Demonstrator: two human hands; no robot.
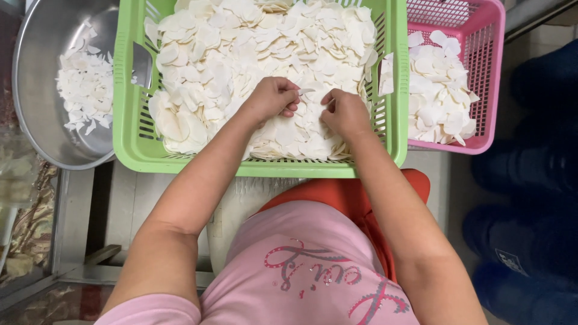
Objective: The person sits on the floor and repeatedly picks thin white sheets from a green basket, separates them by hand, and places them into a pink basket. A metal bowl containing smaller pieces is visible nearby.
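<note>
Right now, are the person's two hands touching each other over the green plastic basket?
Apart. The head view shows white slices in a gap between the left hand and right hand.

Grey metal frame (72, 222) low on the left; dark blue stacked tubs (530, 241) on the right.

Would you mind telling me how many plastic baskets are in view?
2: the green basket directly under both hands, full of white slices, and the pink basket beside it on the right. Others may lie outside the picture.
</note>
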